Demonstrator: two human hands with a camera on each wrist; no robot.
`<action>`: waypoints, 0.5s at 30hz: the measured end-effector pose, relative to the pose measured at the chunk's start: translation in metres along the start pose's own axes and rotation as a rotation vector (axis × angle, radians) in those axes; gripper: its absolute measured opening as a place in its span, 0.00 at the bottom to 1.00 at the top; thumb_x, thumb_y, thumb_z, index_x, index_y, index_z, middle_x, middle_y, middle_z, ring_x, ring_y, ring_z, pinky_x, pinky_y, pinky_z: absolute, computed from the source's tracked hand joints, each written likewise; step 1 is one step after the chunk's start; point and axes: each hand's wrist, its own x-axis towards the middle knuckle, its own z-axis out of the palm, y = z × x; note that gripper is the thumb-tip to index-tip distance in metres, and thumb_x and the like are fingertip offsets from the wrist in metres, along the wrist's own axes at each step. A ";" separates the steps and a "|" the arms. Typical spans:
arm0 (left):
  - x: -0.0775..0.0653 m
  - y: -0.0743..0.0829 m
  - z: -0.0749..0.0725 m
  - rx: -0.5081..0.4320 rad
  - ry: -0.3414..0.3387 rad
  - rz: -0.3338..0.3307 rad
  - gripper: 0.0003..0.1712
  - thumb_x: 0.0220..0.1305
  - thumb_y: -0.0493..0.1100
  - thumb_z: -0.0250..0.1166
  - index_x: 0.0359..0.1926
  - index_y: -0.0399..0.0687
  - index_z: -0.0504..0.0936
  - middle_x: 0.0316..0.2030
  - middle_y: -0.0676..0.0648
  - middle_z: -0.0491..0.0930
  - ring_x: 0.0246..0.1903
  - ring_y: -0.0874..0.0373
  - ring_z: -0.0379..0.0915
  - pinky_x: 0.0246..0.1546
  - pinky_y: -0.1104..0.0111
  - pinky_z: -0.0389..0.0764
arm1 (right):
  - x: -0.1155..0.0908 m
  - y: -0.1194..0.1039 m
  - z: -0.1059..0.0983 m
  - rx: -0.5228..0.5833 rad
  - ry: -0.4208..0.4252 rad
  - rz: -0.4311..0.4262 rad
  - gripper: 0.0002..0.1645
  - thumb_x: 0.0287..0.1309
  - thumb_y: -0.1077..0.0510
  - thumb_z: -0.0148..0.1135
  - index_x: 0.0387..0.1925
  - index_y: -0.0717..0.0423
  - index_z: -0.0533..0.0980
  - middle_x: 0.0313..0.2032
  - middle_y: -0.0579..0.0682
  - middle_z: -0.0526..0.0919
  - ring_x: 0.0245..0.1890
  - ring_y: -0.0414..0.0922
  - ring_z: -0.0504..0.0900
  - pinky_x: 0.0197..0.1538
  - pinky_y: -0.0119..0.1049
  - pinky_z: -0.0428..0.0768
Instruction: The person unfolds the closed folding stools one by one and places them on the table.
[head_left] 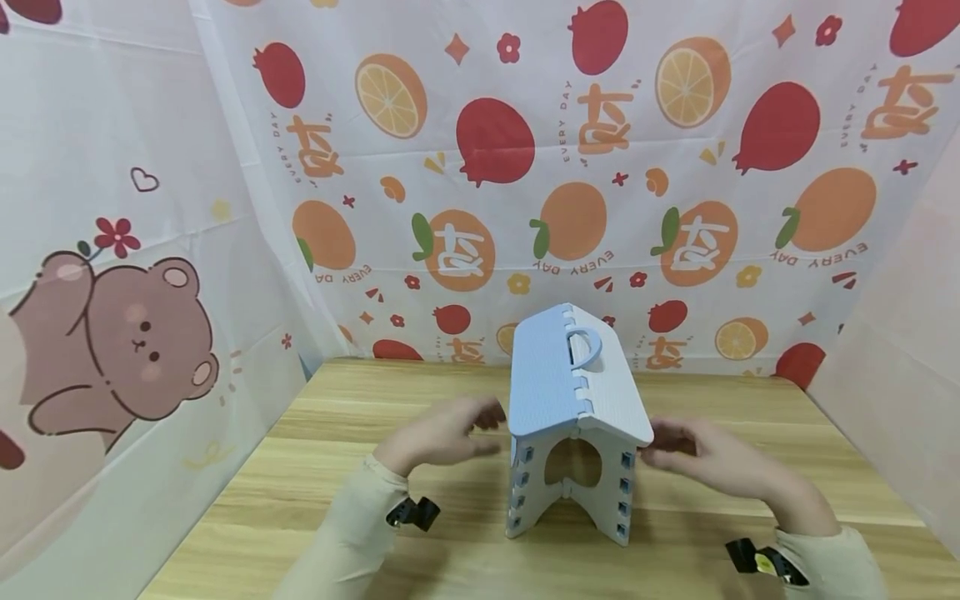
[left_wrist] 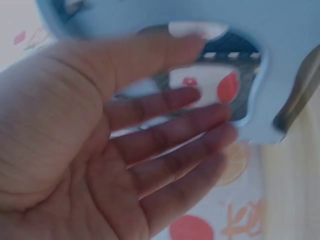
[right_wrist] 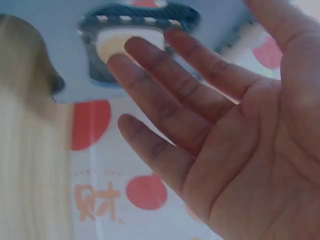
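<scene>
A small plastic toy house [head_left: 547, 367] stands upright on the table, with a light blue roof half, a white roof half and a blue carry handle [head_left: 587, 348] on the ridge. Its front wall has a round opening and an arched cut-out below. My left hand [head_left: 450, 433] is beside the left wall, fingers spread and holding nothing. On the other side, my right hand [head_left: 712, 457] is near the right wall with loosely bent fingers, also holding nothing. In both wrist views, a window opening in the house wall [left_wrist: 260, 125] shows behind the fingers; whether any fingertip touches it, I cannot tell.
The wood-grain table [head_left: 360, 400] reaches back to a fruit-print curtain [head_left: 495, 142]. Another curtain with a bear print [head_left: 150, 342] hangs at the left, and a pale one [head_left: 900, 317] at the right. Each wrist wears a black strap [head_left: 414, 512].
</scene>
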 end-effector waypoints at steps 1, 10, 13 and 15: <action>0.000 0.001 -0.005 0.027 0.057 -0.003 0.20 0.74 0.40 0.68 0.61 0.37 0.81 0.58 0.35 0.85 0.60 0.40 0.82 0.64 0.45 0.82 | -0.001 -0.002 -0.004 -0.031 0.034 -0.001 0.25 0.81 0.55 0.58 0.70 0.63 0.75 0.63 0.60 0.85 0.58 0.38 0.86 0.55 0.31 0.86; 0.019 0.027 -0.025 -0.004 0.333 -0.016 0.41 0.82 0.61 0.57 0.82 0.40 0.63 0.80 0.39 0.67 0.81 0.42 0.60 0.80 0.44 0.64 | 0.016 -0.032 -0.014 -0.261 0.274 0.009 0.35 0.83 0.47 0.53 0.82 0.54 0.62 0.79 0.60 0.69 0.76 0.64 0.72 0.70 0.63 0.78; 0.026 0.036 -0.022 -0.013 0.305 0.020 0.45 0.81 0.63 0.56 0.84 0.41 0.58 0.84 0.41 0.59 0.84 0.45 0.52 0.83 0.46 0.59 | 0.028 -0.043 -0.010 -0.283 0.272 -0.005 0.40 0.82 0.45 0.56 0.85 0.52 0.57 0.81 0.62 0.64 0.79 0.68 0.65 0.69 0.75 0.72; 0.030 0.040 -0.018 -0.007 0.281 0.038 0.47 0.81 0.65 0.55 0.85 0.42 0.55 0.85 0.43 0.56 0.85 0.47 0.50 0.84 0.48 0.58 | 0.035 -0.048 -0.007 -0.294 0.263 -0.009 0.42 0.81 0.43 0.57 0.85 0.52 0.56 0.83 0.62 0.60 0.81 0.69 0.61 0.71 0.77 0.69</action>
